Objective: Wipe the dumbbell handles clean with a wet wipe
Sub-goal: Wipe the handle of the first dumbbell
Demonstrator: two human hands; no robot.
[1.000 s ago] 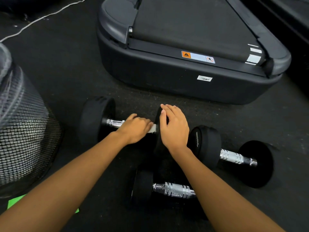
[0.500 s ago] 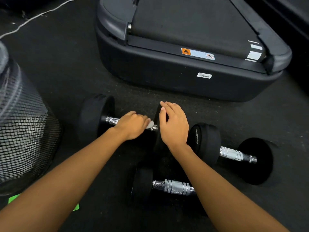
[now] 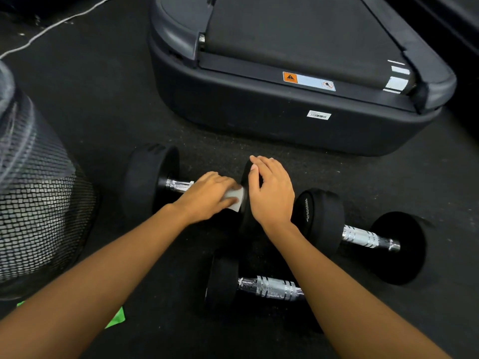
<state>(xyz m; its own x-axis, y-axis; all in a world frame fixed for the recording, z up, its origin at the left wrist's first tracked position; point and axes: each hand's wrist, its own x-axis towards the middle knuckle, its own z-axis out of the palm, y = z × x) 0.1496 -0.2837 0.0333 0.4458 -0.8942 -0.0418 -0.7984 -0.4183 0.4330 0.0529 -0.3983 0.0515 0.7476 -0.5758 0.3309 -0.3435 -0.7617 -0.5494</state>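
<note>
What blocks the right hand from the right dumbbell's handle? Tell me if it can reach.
Probably yes. The right hand rests on the left dumbbell's head, holding nothing, and the right dumbbell's handle lies bare beside it. Only that dumbbell's own near head sits between.

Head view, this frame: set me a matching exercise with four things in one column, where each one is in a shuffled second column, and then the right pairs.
Things:
1. wet wipe
2. right hand
3. mesh bin
4. treadmill

Places:
a. at the top of the view
b. resting on a black weight head
c. held on a chrome handle by the left hand
d. at the left edge of the view

Pairs: 1-c, 2-b, 3-d, 4-a
</note>
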